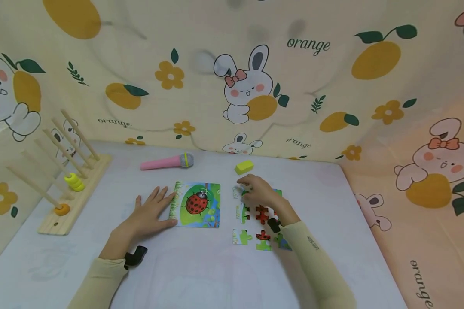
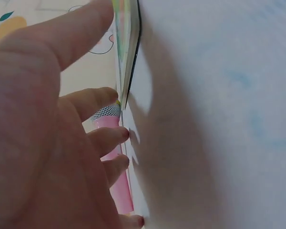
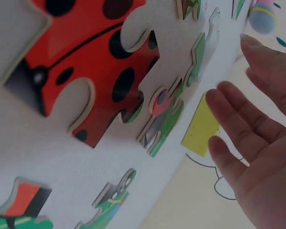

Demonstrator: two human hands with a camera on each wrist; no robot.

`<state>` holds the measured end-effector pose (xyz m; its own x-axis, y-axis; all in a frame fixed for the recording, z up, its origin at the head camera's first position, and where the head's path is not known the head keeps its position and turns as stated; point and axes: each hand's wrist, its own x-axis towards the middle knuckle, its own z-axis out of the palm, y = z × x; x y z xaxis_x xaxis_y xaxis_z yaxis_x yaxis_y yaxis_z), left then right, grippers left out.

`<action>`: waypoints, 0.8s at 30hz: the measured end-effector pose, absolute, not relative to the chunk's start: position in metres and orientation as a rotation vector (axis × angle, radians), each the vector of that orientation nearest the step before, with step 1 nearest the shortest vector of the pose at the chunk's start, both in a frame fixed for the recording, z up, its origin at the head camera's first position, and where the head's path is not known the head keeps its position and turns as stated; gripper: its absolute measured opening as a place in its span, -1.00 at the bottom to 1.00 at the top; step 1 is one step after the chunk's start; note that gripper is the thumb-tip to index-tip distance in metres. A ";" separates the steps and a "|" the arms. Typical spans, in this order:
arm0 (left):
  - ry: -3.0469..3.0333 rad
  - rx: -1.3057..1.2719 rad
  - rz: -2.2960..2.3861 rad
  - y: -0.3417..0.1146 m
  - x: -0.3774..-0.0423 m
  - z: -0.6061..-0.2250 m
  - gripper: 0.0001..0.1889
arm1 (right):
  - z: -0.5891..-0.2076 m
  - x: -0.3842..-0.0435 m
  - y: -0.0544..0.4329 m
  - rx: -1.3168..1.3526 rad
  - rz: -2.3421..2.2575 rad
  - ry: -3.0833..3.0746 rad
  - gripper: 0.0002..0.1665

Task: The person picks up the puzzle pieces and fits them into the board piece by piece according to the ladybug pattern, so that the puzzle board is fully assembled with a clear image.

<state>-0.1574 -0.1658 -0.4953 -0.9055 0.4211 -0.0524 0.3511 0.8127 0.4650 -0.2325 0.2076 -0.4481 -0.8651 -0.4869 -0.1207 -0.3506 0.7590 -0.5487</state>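
My left hand [image 1: 148, 216] lies along the left edge of a ladybug picture board [image 1: 212, 201], fingers spread. In the left wrist view its thumb [image 2: 86, 28] reaches the board's edge, and the index fingertip is by the far end. My right hand [image 1: 261, 192] is over the upper part of a spaced-out group of jigsaw pieces, covering some of them. The right wrist view shows its fingers loosely bent, with nothing visibly held. Below the hand are a red ladybug piece [image 1: 261, 214], a green-and-white piece [image 1: 241, 237] and a red-and-green piece [image 1: 263, 241].
Behind the pieces stands a yellow block [image 1: 244, 167]. A pink toy microphone [image 1: 160, 163] lies behind the board. At the left is a wooden peg rack [image 1: 67, 223] with yellow and orange beads on its upright rods. Patterned cloth [image 1: 201, 103] rises behind the white table.
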 end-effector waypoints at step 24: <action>2.830 0.647 0.723 -0.174 -0.161 -0.503 -0.04 | -0.456 -0.252 0.194 -0.667 -0.848 2.608 -0.54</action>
<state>-0.1610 -0.1743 -0.5026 -0.8958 0.4429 -0.0376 0.3706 0.7908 0.4870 -0.2517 0.1944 -0.4564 -0.8406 -0.5200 -0.1519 -0.3311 0.7151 -0.6157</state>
